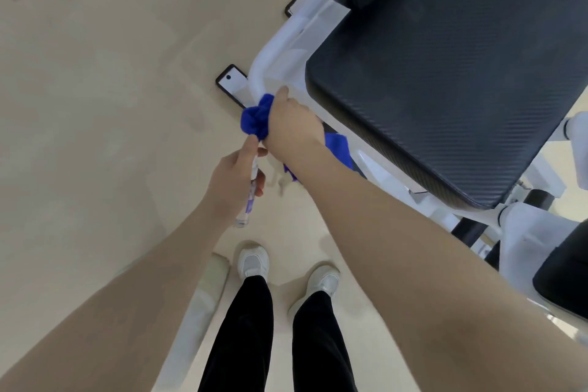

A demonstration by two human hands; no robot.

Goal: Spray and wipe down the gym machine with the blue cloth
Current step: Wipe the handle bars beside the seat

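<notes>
gripping the blue cloth (256, 119) in a bunched wad, the right hand (291, 124) presses it against the white frame (270, 57) of the gym machine, low down beside the black seat pad (445, 79); a loose tail of the cloth shows under the wrist. just beside it, the left hand (237, 181) is curled round a small clear spray bottle (249, 197), forefinger lying along its top toward the cloth. below, two white shoes (254, 261) and black trousers stand on the pale floor (95, 73).
</notes>
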